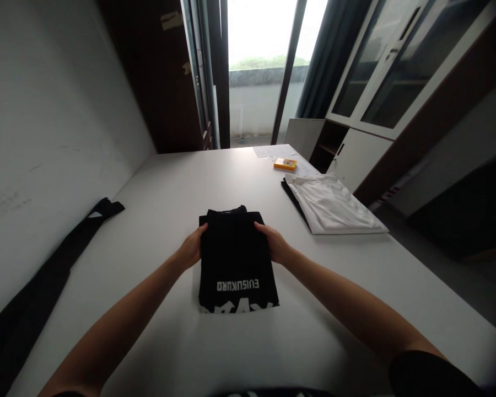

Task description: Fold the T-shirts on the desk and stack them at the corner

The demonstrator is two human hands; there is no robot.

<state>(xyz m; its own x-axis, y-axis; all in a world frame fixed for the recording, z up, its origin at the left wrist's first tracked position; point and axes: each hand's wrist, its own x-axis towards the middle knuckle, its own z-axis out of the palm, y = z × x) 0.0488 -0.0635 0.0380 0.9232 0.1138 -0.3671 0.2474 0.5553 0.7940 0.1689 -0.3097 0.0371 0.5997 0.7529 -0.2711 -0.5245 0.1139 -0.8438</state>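
A black T-shirt (pixel 235 253), folded into a neat rectangle, lies in front of me on the white table. White lettering runs across its near part, upside down from my side. My left hand (pixel 193 247) grips its left edge, thumb on top and fingers hidden beneath or behind the cloth. On the opposite edge my right hand (pixel 274 242) holds it the same way, thumb pressed on the upper surface. The shirt's collar shows at the far end. Whether the shirt is slightly lifted or rests flat, I cannot tell.
At the right stands a stack of folded white and black clothes (pixel 334 204). Behind it lie a yellow box (pixel 285 164) and some papers (pixel 273 150). A dark garment (pixel 62 259) stretches along the left table edge by the wall. Cabinets (pixel 376 71) rise at the right.
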